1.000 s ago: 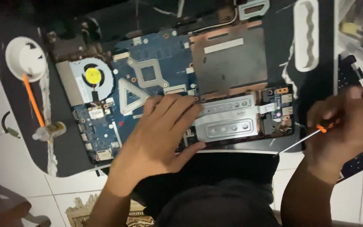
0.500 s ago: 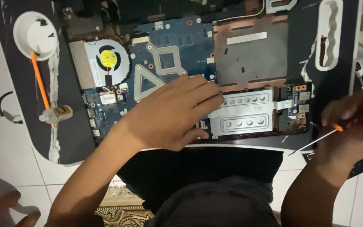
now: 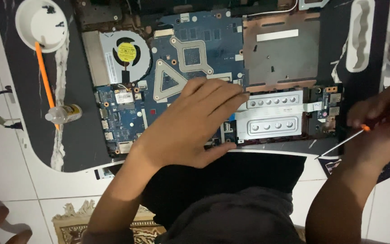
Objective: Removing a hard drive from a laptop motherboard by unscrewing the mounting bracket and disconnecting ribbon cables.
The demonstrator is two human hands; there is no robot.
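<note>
Since the earlier frame the right hand (image 3: 384, 124), clamped on the screwdriver (image 3: 341, 143), has lowered; left hand (image 3: 195, 122) lies flat, fingers apart, steadying the motherboard (image 3: 195, 54).

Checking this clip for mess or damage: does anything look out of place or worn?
Yes: the black mat under the opened laptop is worn, with white ragged patches peeling beside the small bottle and orange stick.

Blue printed circuit board (image 3: 195, 49); yellow label on grey round cooling fan (image 3: 126, 52); thin orange plastic stick (image 3: 46, 81); white round plastic dish (image 3: 41, 25); silver metal drive bracket (image 3: 274, 119); orange-collared screwdriver (image 3: 344, 142).
</note>
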